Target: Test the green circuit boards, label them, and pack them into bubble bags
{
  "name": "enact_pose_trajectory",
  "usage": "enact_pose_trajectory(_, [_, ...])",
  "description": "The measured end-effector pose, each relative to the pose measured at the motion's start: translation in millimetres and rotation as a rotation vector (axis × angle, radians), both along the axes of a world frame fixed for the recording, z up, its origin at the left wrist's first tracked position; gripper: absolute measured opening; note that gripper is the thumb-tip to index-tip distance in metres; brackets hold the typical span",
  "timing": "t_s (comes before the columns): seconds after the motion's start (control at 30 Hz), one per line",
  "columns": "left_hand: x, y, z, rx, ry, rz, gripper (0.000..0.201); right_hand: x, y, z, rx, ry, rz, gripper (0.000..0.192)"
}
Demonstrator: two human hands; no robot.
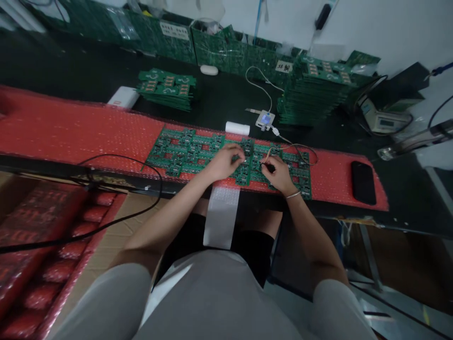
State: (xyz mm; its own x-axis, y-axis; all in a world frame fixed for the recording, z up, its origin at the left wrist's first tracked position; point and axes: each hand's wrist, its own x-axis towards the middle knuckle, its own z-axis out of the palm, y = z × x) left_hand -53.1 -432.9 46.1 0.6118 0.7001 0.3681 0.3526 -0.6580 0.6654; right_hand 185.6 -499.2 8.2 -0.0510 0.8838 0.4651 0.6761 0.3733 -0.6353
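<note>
Green circuit boards [205,154] lie side by side in a row on red bubble wrap. My left hand [226,162] is over the middle boards, its thumb and fingers curled close together; a tiny white spot shows at the fingertips, too small to name. To its right, my right hand [278,174] pinches the end of a thin cable [293,144] just above the boards. That cable runs back to a small white device with a lit screen [265,120]. A white roll [237,128] lies behind the boards, and a pale strip [222,217] hangs over the table's front edge.
Stacked circuit boards stand at the back left [166,89] and back right [313,92]. A black phone [363,182] lies on the red bubble wrap [332,172]. A white box [123,97] sits behind it. A black cable [161,189] loops over the front edge at left.
</note>
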Motion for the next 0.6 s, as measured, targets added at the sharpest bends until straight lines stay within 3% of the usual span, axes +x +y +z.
enact_pose_trajectory(0.1, [45, 45, -2.1, 0.010, 0.127, -0.148, 0.018, 1, -3, 0.8, 0.008, 0.113, -0.047, 0.010])
enact_pose_trajectory(0.23, [79, 69, -6.2, 0.091, 0.368, -0.282, 0.023, 2, -3, 1.2, -0.024, 0.194, -0.082, 0.011])
enact_pose_trajectory(0.43, [85, 74, -3.3, 0.147, 0.554, -0.322, 0.024, 1, -1, 1.3, -0.035, 0.251, -0.070, 0.009])
enact_pose_trajectory(0.6, [88, 73, -0.6, 0.153, 0.591, -0.332, 0.024, 1, -2, 2.1, -0.057, 0.261, -0.081, 0.011])
